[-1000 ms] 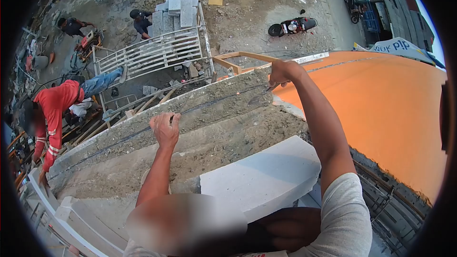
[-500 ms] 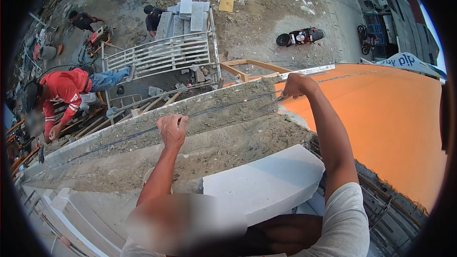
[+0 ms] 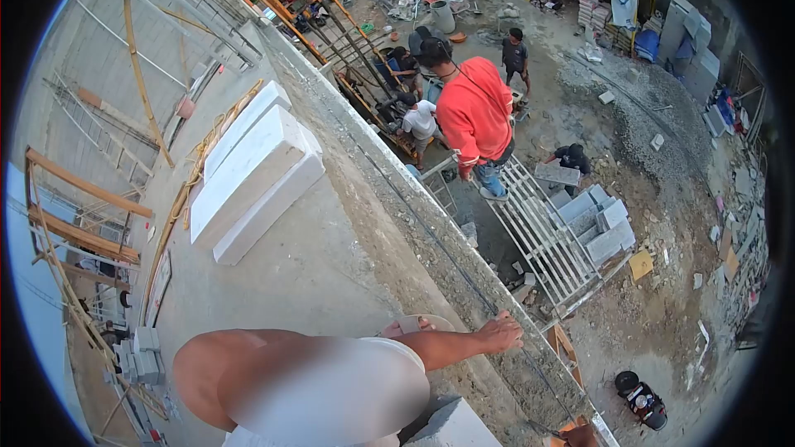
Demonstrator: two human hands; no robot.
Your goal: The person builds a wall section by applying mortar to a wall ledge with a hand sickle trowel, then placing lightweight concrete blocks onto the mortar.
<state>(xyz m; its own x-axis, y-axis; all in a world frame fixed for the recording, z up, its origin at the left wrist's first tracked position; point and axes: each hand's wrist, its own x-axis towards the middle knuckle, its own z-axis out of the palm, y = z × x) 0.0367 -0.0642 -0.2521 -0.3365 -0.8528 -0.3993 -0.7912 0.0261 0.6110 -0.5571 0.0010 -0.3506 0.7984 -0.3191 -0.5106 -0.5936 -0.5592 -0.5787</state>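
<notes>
My left hand (image 3: 501, 333) is closed at the outer part of a rough concrete ledge (image 3: 389, 223). A long thin dark rod (image 3: 431, 236), which may be a cable, runs along the ledge to that hand and comes out on its other side. Only a dim part of my right hand (image 3: 580, 437) shows at the bottom edge, near the far end of the rod; its fingers are hidden. Below my left arm lies a pale block (image 3: 455, 426), partly cut off by the frame.
Pale blocks (image 3: 257, 170) lie on the floor beside the ledge. Beyond the drop, a person in a red top (image 3: 476, 108) stands on a slatted metal platform (image 3: 542, 219) with a stack of blocks (image 3: 600, 223). Other people work on the ground, and a motorcycle (image 3: 642, 401) is parked there.
My view has swung left along the ledge, bringing the floor and stacked blocks into sight. The person in red has risen from a bent posture to standing. My right hand is now almost out of view.
</notes>
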